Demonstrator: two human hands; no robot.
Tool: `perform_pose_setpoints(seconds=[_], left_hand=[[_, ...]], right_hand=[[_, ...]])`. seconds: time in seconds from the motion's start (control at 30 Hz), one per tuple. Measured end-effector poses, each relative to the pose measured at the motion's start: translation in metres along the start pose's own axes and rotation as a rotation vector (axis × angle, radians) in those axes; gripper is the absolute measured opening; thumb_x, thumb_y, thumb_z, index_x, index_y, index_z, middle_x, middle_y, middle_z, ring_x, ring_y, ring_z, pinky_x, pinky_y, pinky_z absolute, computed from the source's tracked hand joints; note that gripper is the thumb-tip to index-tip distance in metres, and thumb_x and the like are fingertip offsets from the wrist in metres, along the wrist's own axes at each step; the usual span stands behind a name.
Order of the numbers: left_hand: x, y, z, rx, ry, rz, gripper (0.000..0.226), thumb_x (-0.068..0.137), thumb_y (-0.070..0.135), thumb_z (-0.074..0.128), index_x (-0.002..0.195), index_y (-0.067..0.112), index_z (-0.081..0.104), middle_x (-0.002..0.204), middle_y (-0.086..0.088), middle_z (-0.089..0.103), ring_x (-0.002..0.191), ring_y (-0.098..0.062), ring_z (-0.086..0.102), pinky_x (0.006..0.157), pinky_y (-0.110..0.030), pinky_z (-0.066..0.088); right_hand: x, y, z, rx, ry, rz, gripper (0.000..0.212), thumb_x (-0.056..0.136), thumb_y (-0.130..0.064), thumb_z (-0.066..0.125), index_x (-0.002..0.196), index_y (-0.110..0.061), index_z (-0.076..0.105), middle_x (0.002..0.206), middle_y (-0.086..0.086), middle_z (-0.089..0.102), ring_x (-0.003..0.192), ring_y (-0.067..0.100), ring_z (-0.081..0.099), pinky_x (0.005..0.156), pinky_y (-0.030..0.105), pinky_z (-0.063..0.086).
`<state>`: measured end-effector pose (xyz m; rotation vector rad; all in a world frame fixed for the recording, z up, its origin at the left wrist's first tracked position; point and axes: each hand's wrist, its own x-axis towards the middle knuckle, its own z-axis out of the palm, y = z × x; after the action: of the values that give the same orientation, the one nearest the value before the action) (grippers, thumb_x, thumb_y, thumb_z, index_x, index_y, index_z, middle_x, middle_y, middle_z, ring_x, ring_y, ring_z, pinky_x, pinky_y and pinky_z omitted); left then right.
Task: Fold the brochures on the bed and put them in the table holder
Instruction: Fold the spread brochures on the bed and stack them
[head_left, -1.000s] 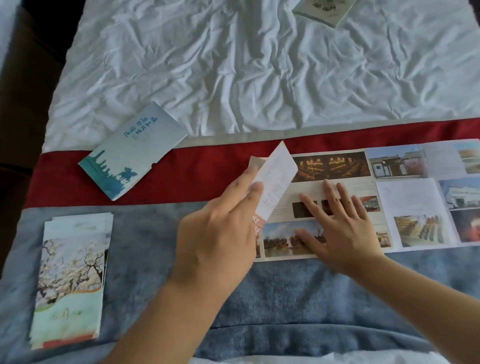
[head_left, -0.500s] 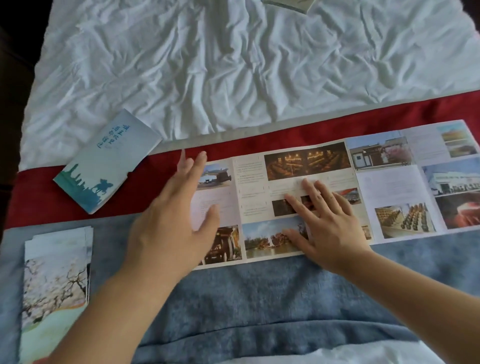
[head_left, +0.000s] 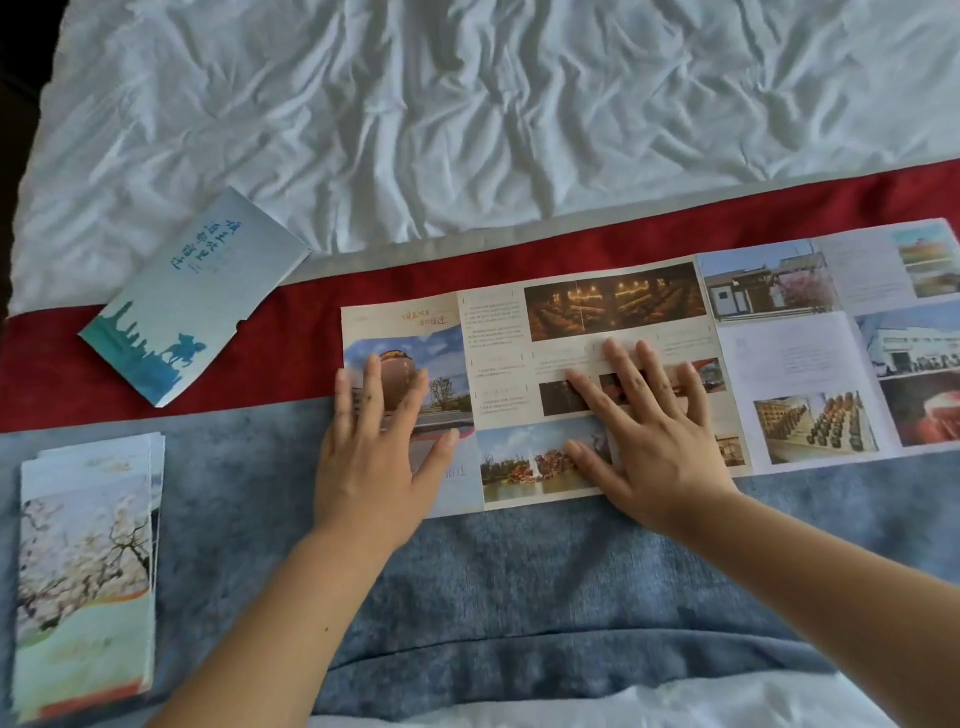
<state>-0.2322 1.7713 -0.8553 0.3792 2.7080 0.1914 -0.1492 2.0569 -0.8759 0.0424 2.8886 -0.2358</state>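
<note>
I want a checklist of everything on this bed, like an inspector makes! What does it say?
Surface: crumpled white bed sheet, red band and grey-blue runner across it.
Job's things: long photo brochure lying open and flat; folded pale blue brochure with a horse-rider silhouette on the left; stack of folded blossom-tree brochures near left.
Clutter: nothing seen.
Grippers: left hand flat on the long brochure's left end panel; right hand flat on its middle, fingers spread.
Cables: nothing seen.
Surroundings: dark floor beside the bed, top left; table holder not in view.
</note>
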Motion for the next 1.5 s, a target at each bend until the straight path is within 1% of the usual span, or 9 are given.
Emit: perform_pose_setpoints(seconds=[0.13,0.43,0.6,0.67,0.97,1.07,1.17,1.33,1.5], left_hand=[[-0.005,0.011,0.008,-0.194,0.058,0.012,0.081,0.09,0.083,0.018,0.156,0.049,-0.013,0.167,0.004,-0.027,0.151,-0.022,-0.033,0.125,-0.042,-0.009],[-0.01,0.06,0.001,-0.642,0.108,0.156,0.079,0.09,0.081,0.025,0.157,0.051,-0.002,0.17,0.012,-0.011,0.153,-0.009,-0.025,0.125,-0.039,-0.008],[-0.005,0.094,-0.017,-0.688,0.142,0.205,0.08,0.087,0.086,0.022,0.155,0.054,-0.003,0.17,0.007,-0.015,0.153,-0.012,-0.027,0.12,-0.027,-0.013],[0.0,0.108,-0.027,-0.679,0.127,0.205,0.085,0.082,0.091,0.022,0.155,0.055,-0.003,0.169,0.007,-0.018,0.151,-0.012,-0.03,0.114,-0.022,-0.016],[0.023,0.187,-0.033,-0.49,0.067,0.308,0.078,0.084,0.09,0.009,0.153,0.059,-0.008,0.166,0.012,-0.027,0.152,-0.017,-0.028,0.123,-0.054,0.002],[0.033,0.22,-0.006,-0.374,-0.075,0.273,0.079,0.083,0.09,0.002,0.155,0.057,0.001,0.16,0.023,-0.035,0.151,-0.013,-0.031,0.122,-0.063,-0.005],[0.042,0.243,0.028,-0.083,-0.227,0.242,0.083,0.082,0.088,0.004,0.155,0.052,-0.012,0.151,0.016,-0.052,0.146,-0.023,-0.041,0.117,-0.069,-0.013],[0.043,0.248,0.05,0.011,-0.145,0.228,0.087,0.08,0.09,0.005,0.152,0.05,-0.024,0.153,0.007,-0.051,0.143,-0.028,-0.045,0.113,-0.067,-0.022],[0.03,0.243,0.048,-0.113,-0.062,0.208,0.1,0.076,0.095,0.019,0.154,0.048,-0.023,0.157,-0.006,-0.047,0.143,-0.042,-0.042,0.115,-0.054,-0.024]], right_hand=[[-0.001,0.001,0.002,0.025,0.006,-0.002,0.073,0.098,-0.078,0.015,0.161,-0.046,-0.005,0.172,0.004,-0.016,0.158,0.023,-0.019,0.125,0.058,-0.008],[0.0,0.008,0.0,0.147,-0.004,-0.041,0.077,0.1,-0.076,0.013,0.163,-0.038,-0.01,0.172,-0.002,-0.018,0.156,0.015,-0.022,0.128,0.05,-0.008],[-0.001,0.027,-0.012,0.226,0.015,-0.016,0.064,0.102,-0.056,0.036,0.158,-0.024,0.035,0.172,0.001,0.01,0.159,0.023,-0.007,0.128,0.057,0.012],[-0.005,0.039,-0.019,0.086,0.056,0.034,0.061,0.101,-0.058,0.038,0.152,-0.026,0.043,0.171,0.006,0.015,0.159,0.03,-0.005,0.126,0.063,0.006],[-0.035,0.123,-0.041,-0.016,-0.016,0.481,0.072,0.097,-0.072,0.006,0.162,-0.042,0.003,0.171,0.014,-0.015,0.156,0.032,-0.02,0.125,0.052,-0.015],[-0.053,0.151,-0.037,0.134,-0.035,0.494,0.068,0.103,-0.061,0.014,0.164,-0.035,0.002,0.173,0.002,-0.009,0.157,0.018,-0.017,0.128,0.047,-0.01],[-0.065,0.165,-0.034,0.168,-0.032,0.437,0.064,0.106,-0.056,0.013,0.165,-0.035,0.0,0.172,-0.004,-0.011,0.154,0.012,-0.022,0.126,0.036,-0.015],[-0.072,0.18,-0.038,0.065,0.003,0.472,0.063,0.105,-0.06,0.01,0.163,-0.04,-0.002,0.171,0.009,-0.018,0.155,0.025,-0.025,0.124,0.037,-0.016],[-0.073,0.187,-0.031,0.179,-0.059,0.481,0.067,0.1,-0.07,0.009,0.16,-0.047,-0.012,0.169,0.001,-0.025,0.154,0.02,-0.027,0.123,0.033,-0.016]])
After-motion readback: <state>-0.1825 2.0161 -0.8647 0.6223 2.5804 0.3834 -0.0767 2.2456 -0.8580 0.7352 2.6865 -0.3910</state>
